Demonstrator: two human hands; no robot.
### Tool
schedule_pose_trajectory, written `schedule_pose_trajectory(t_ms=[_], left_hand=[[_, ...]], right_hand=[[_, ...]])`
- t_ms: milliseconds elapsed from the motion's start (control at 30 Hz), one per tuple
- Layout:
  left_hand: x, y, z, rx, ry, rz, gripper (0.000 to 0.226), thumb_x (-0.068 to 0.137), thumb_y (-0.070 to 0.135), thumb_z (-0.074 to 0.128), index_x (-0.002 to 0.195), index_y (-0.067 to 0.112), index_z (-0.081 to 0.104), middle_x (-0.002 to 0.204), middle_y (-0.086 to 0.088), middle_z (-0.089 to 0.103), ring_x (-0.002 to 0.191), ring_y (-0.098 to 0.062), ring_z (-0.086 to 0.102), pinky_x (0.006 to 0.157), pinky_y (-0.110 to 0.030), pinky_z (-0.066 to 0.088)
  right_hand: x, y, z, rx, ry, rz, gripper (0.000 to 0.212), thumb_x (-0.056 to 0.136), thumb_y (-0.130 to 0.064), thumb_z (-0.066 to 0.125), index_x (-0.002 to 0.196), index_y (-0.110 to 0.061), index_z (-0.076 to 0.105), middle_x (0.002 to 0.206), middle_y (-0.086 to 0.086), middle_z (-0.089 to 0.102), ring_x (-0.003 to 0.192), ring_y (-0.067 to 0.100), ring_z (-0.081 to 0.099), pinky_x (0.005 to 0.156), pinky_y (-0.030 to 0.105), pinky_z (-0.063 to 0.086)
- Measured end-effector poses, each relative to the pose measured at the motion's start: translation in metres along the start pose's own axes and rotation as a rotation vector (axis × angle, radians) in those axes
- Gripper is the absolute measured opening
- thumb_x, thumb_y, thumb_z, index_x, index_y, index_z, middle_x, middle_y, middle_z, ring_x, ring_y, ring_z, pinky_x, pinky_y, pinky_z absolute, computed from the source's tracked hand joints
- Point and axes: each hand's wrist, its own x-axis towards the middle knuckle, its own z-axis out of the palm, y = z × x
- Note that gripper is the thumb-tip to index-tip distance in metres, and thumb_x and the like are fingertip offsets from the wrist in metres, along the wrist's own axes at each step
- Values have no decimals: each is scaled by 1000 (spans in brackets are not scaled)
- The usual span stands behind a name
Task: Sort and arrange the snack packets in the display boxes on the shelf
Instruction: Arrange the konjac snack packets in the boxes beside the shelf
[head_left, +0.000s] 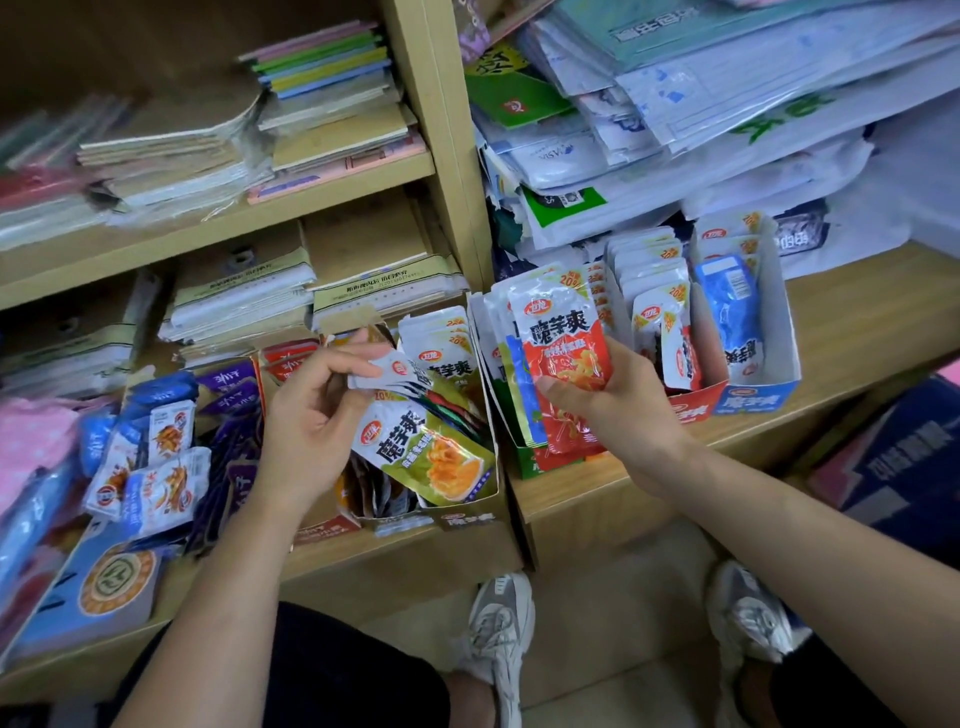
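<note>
My right hand (613, 405) grips a red snack packet (563, 343) upright in front of a display box (524, 457) that holds green, blue and red packets. My left hand (311, 410) pinches the white top edge of a fanned bunch of packets (395, 376) over a low display box (467, 506). A green packet (431, 447) lies tilted on top of that box. Further right stand a red-fronted box (693, 408) with white and red packets and a blue-fronted box (756, 397) with a blue packet (730, 312).
Loose blue, white and purple packets (156, 457) lie heaped at the left of the shelf. Stacks of notebooks (239, 301) and paper fill the shelves above. Plastic folders (675, 130) pile up at top right. My shoes (498, 634) stand on the floor below.
</note>
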Motion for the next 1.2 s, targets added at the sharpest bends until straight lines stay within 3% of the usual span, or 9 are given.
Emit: schedule_pose_trajectory(t_ms=[100, 233, 333, 533, 667, 833, 1000, 1200], left_hand=[[0, 3, 1, 40, -3, 7, 28, 92, -15, 55, 99, 11, 63, 118, -2, 69, 131, -21, 56, 106, -35, 49], [2, -1, 5, 170, 42, 121, 21, 89, -6, 65, 102, 9, 73, 111, -4, 70, 115, -24, 65, 95, -52, 54], [3, -1, 11, 286, 95, 197, 20, 87, -5, 69, 101, 7, 77, 105, -4, 71, 108, -20, 68, 90, -47, 57], [3, -1, 10, 374, -12, 203, 22, 83, -8, 69, 97, 7, 75, 104, 0, 72, 115, -15, 65, 104, -31, 48], [6, 0, 13, 457, -102, 240, 19, 89, 10, 62, 100, 12, 77, 110, 2, 72, 115, -17, 64, 102, -43, 49], [15, 7, 23, 586, -221, 205, 16, 86, 15, 62, 98, 23, 70, 134, 11, 62, 131, -14, 52, 110, -51, 39], [10, 3, 21, 605, -126, 360, 21, 80, -2, 72, 94, 12, 79, 107, 3, 75, 109, -19, 65, 93, -48, 53], [-5, 1, 20, 630, -39, 499, 20, 80, -7, 71, 88, 8, 81, 96, -3, 78, 94, -20, 73, 79, -41, 60]], right_hand=[[0, 1, 1, -14, -8, 10, 29, 86, -30, 78, 111, -30, 63, 99, -7, 76, 90, 11, 74, 85, 44, 61], [-1, 2, 3, -29, -10, 9, 26, 86, -30, 78, 107, -31, 64, 98, -8, 76, 89, 9, 74, 82, 39, 61], [-2, 2, 2, -21, -4, 1, 23, 86, -28, 78, 104, -31, 63, 96, -9, 76, 86, 6, 73, 72, 29, 59], [-2, 1, 2, -16, -3, 3, 23, 87, -27, 77, 104, -30, 63, 95, -9, 75, 85, 5, 73, 70, 25, 58], [-1, 1, 3, -22, -7, 11, 24, 86, -29, 77, 105, -31, 62, 96, -10, 75, 85, 6, 73, 71, 28, 59], [-1, 2, 3, -18, -6, 14, 27, 86, -30, 77, 109, -29, 62, 97, -9, 75, 86, 7, 74, 72, 28, 60], [-1, 2, 2, -14, -12, 8, 23, 87, -27, 77, 105, -29, 62, 95, -8, 75, 85, 7, 74, 68, 24, 58], [0, 1, 3, -12, -13, 12, 25, 87, -28, 76, 107, -29, 62, 97, -8, 75, 87, 7, 74, 69, 25, 58]])
